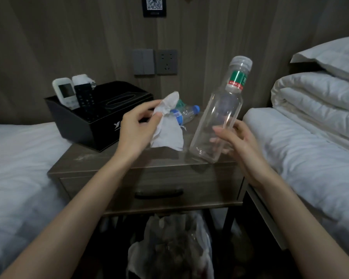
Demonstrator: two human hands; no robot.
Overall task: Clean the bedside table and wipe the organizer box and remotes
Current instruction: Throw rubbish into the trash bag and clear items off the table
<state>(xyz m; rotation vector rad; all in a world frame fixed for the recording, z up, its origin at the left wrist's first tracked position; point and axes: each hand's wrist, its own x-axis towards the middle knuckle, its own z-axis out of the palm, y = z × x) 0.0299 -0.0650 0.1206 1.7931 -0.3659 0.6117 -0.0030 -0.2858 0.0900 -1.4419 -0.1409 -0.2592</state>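
Observation:
My left hand pinches a crumpled white tissue above the wooden bedside table. Over the table's right front corner my right hand grips an empty clear plastic bottle with a green-and-red neck label, tilted with its cap to the upper right. At the back left of the table stands the black organizer box. It holds a white remote and a black remote upright in its left compartment. A small bottle with a blue cap lies on its side behind the tissue.
White beds flank the table on the left and right, with a folded duvet on the right one. A bin lined with a white bag sits under the table. Wall switches and a socket are behind.

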